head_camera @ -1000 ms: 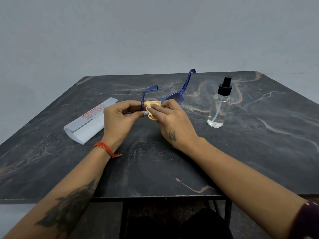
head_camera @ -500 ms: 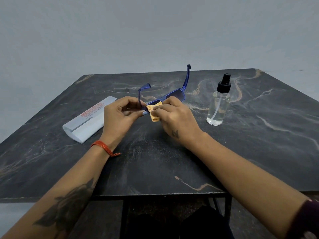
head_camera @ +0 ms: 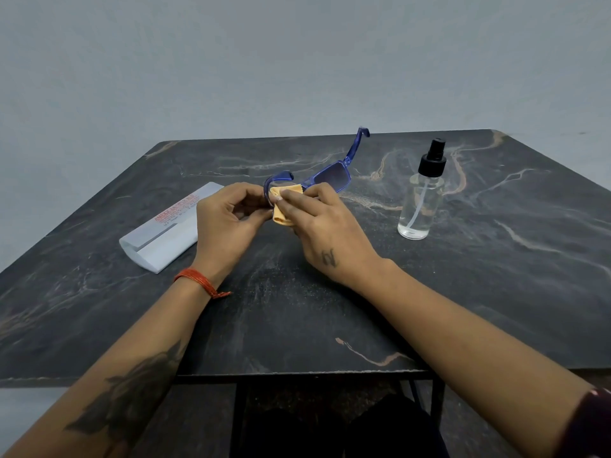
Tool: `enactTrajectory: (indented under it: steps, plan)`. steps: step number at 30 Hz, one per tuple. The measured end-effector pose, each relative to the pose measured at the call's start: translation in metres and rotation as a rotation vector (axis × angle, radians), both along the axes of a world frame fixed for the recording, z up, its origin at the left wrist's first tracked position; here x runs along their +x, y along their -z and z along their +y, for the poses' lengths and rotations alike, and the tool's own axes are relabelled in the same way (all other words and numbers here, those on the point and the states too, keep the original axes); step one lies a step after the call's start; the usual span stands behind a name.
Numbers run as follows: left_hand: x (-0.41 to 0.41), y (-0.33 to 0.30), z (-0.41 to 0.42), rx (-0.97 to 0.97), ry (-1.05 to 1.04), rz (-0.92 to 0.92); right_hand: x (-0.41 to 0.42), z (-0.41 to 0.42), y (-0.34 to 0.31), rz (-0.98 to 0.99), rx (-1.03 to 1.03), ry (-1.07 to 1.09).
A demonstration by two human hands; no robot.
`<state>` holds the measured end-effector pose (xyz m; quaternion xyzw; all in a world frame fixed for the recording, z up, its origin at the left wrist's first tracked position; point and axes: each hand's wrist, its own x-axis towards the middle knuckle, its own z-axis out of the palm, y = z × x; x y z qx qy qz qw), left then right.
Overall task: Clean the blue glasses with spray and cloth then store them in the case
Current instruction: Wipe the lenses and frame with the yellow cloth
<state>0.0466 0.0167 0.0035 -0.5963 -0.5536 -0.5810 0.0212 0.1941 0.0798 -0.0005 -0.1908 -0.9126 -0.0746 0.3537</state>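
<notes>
Blue glasses (head_camera: 330,176) aloft, arms unfolded, orange cloth (head_camera: 284,206) against one lens.

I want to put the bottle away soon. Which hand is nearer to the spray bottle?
Right. The right hand wipes the blue glasses beside the spray bottle; the left hand is farther, near the case.

This is a bare indoor corner, plain enough that it cannot be told whether it belongs to a home or a workroom. A flat grey-blue painted wall (head_camera: 297,61) stands close behind a dark marble-patterned tabletop (head_camera: 496,292) with tan veins, carried on a thin black metal frame (head_camera: 238,421).
</notes>
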Motion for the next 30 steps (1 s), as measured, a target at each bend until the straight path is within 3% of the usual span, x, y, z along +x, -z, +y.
enactTrajectory:
  steps: [8,17,25,30]
  plan:
    - [-0.001,0.003,0.001,0.021,-0.016,0.057,0.007,0.002,-0.004,0.125,-0.126,-0.111]
    - [-0.002,0.003,0.002,0.009,-0.015,0.079,0.003,-0.004,-0.006,0.068,-0.016,0.124]
    - [-0.001,0.003,0.002,0.015,-0.004,0.006,-0.001,-0.009,-0.003,-0.009,-0.103,-0.005]
    - [-0.002,0.003,0.002,0.023,-0.044,0.095,0.002,-0.005,-0.003,0.079,-0.170,-0.058]
